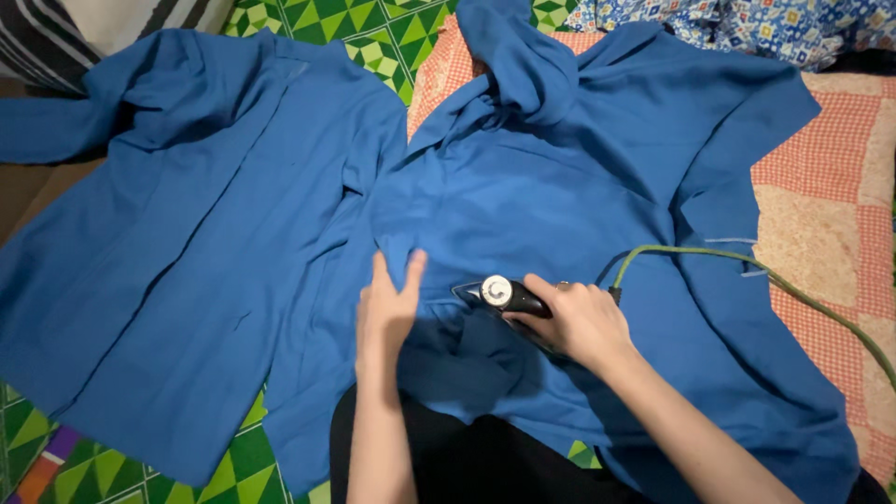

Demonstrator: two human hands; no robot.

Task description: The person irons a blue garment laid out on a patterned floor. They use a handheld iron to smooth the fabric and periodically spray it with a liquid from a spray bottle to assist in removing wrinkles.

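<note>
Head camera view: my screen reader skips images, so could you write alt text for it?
A person's right hand grips the black handle of an iron on a blue garment, while the left hand lies flat on the cloth beside it. A green cord trails right over a red checked blanket; a green patterned mat lies beneath.

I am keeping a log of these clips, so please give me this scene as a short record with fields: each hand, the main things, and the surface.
left hand: left hand lies flat, fingers spread, pressing the large blue cloth garment
right hand: right hand has its grip closed on the handle of the black electric iron with a white dial
iron: rests on the garment, tip pointing left
cord: green cable runs from the iron to the right edge
surface: orange checked blanket under the garment, green patterned mat beside it
</note>
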